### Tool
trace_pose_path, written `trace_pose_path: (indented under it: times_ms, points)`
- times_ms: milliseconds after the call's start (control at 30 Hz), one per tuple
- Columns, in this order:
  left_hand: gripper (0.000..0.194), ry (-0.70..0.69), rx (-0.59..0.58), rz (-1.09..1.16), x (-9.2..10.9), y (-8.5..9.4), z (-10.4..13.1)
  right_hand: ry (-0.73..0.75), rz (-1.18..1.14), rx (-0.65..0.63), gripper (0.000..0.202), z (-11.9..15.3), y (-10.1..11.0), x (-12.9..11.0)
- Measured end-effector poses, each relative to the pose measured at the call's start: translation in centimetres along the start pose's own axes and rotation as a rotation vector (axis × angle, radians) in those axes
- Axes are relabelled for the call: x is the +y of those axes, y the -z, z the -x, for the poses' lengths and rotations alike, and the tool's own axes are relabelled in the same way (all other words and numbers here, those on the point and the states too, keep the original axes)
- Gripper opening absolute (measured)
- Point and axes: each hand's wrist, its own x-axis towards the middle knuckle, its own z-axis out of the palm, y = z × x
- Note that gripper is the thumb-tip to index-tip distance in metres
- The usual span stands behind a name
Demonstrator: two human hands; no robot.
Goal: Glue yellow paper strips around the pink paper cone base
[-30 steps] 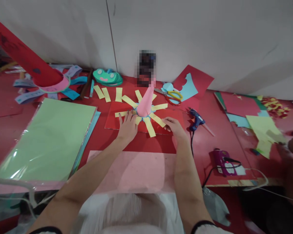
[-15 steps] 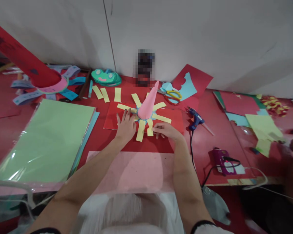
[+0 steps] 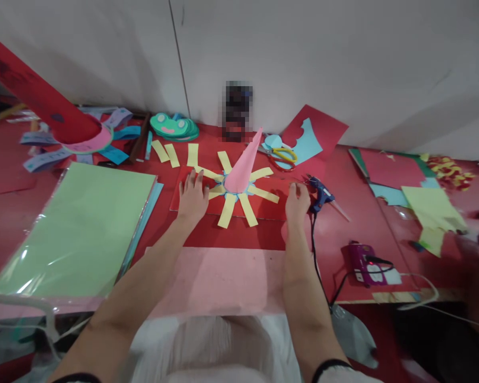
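Note:
A pink paper cone [image 3: 243, 167] stands tilted to the right on a blue paper ring, with several yellow paper strips [image 3: 248, 209] spread around its base. Under it lies a red sheet [image 3: 269, 209]. My left hand [image 3: 192, 198] rests at the left of the cone, fingers spread, by the ends of the left strips. My right hand [image 3: 297, 201] is right of the strips, beside a blue glue gun [image 3: 321, 194]. Its fingers are curled together; whatever they may hold is too small to make out.
Loose yellow strips [image 3: 192, 155] and green frog faces [image 3: 174, 127] lie at the back. Scissors [image 3: 283, 157] rest by blue paper scraps [image 3: 308, 144]. Green sheets [image 3: 77, 229] lie left; a purple box [image 3: 368, 263] with cables sits right. A red cone [image 3: 69, 122] stands far left.
My right hand has moved right, from a front strip to beside the glue gun. My left hand has shifted left and up. The front strips now lie further apart.

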Motion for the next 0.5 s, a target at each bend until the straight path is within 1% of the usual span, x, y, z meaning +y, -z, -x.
trace_pose_path:
  times_ms: [33,133,367,500]
  points:
    - [0.052,0.012,-0.003,-0.008,-0.1,-0.1,-0.1,0.03,0.046,0.017,0.04,-0.1,-0.1,0.2]
    - [0.055,0.015,-0.015,-0.036,-0.4,-0.3,0.0,0.07,0.165,-0.005,0.038,0.0,-0.5,0.5]
    - [0.057,0.006,-0.036,-0.058,-0.2,-0.5,0.3,0.074,0.329,0.021,0.04,1.2,-0.7,-0.1]
    - [0.058,0.018,-0.051,-0.11,0.0,-0.3,0.4,0.033,0.35,-0.009,0.045,1.6,-0.5,-0.6]
